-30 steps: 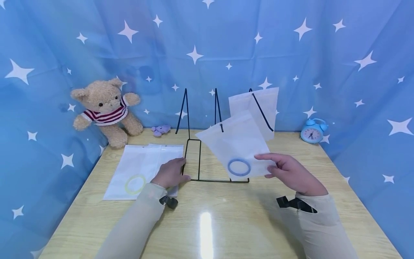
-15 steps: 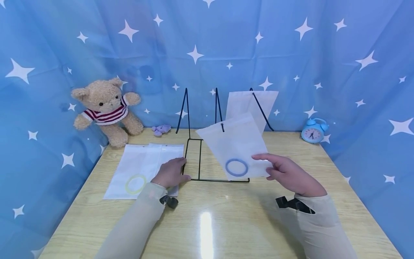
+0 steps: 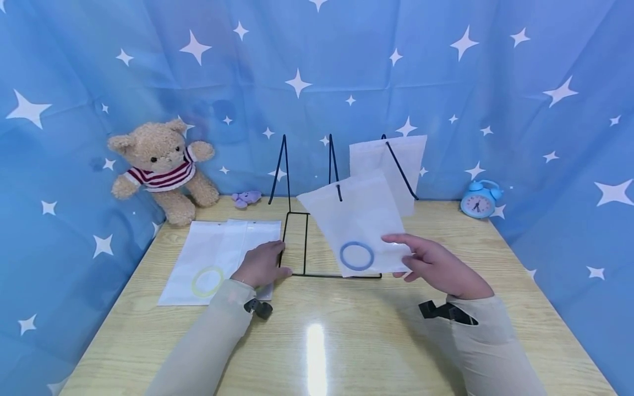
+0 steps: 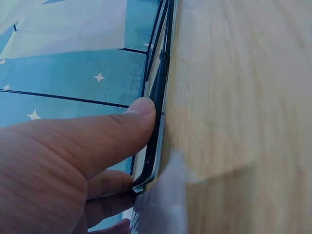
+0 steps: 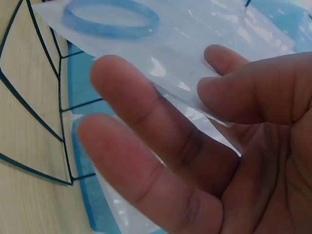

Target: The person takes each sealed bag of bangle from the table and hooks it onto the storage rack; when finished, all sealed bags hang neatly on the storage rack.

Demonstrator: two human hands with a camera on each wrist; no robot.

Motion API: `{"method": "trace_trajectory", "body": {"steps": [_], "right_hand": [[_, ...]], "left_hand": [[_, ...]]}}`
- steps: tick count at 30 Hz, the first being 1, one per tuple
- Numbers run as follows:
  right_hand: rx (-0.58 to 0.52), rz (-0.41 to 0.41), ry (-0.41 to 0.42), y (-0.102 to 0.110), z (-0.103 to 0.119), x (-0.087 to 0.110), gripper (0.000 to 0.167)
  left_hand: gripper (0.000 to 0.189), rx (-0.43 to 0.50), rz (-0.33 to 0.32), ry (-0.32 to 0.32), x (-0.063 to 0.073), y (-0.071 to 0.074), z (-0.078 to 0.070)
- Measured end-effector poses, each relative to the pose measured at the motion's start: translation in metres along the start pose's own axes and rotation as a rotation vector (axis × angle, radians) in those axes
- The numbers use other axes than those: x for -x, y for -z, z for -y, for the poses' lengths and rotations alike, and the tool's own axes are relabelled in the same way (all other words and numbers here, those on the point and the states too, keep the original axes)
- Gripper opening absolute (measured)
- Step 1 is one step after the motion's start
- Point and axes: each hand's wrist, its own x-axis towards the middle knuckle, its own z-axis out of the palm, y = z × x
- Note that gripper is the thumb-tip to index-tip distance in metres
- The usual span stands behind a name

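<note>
While our left hand [image 3: 260,265] grips the rack's [image 3: 306,245] left edge, our right hand [image 3: 438,269] pinches the white bag's [image 3: 354,214] edge; the table [image 3: 371,346] gives wide room before the rack.

Both forearms [image 3: 495,344] lie extended forward. Left hand [image 3: 260,265]: back uppermost, thumb apart from fingers. Right hand [image 3: 443,268]: thumb opposing forefinger, two fingers extended.

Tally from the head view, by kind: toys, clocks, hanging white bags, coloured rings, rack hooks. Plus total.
Toys: 2 (teddy bear, purple toy)
Clocks: 1 (blue alarm clock)
Hanging white bags: 2 (front bag, rear bag)
Coloured rings: 2 (blue ring, yellow ring)
Rack hooks: 3 (left hook, middle hook, right hook)
Total: 10
</note>
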Motion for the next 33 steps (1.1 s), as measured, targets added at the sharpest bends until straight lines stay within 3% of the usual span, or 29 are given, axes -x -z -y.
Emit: {"method": "trace_trajectory", "body": {"steps": [9,21,33], "right_hand": [[-0.110,-0.047,0.026,-0.011,-0.009,-0.012,0.060],[-0.206,-0.125,0.149,-0.025,-0.020,-0.026,0.059],[-0.257,-0.179,0.114,-0.032,-0.018,-0.031,0.059]], "left_hand": [[0.082,-0.013,-0.002,0.001,-0.001,-0.003,0.003],[0.082,-0.013,-0.017,-0.011,0.000,-0.002,0.001],[0.081,-0.005,-0.024,-0.011,0.001,-0.001,-0.001]]}}
